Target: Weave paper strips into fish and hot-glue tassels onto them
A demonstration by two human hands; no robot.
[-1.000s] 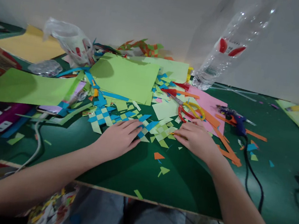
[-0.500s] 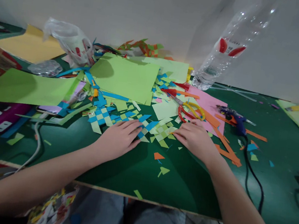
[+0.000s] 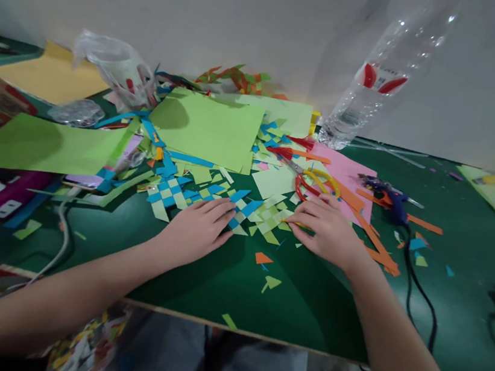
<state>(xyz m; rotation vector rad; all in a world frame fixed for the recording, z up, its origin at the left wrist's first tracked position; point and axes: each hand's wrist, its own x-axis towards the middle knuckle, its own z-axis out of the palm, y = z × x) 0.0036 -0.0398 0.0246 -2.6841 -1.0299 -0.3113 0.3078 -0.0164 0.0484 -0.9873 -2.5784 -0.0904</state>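
Observation:
My left hand lies palm down at the near edge of the blue-and-pale-green woven paper, its fingers together and partly covering it; what is under the palm is hidden. My right hand is closed in a pinch on a small yellow-orange thing, too small to name, whose tip touches the right side of a green woven paper piece. Scissors with red and yellow handles lie just beyond my right hand, on pink paper.
Green sheets lie behind the woven pieces. A clear bottle stands at the back right. A blue glue gun with a black cord lies on the right. A wrapped cup stands back left. Paper scraps dot the green table.
My right hand has shifted very slightly, with its fingers bent a little differently. My left hand stays where it was, and the papers look the same.

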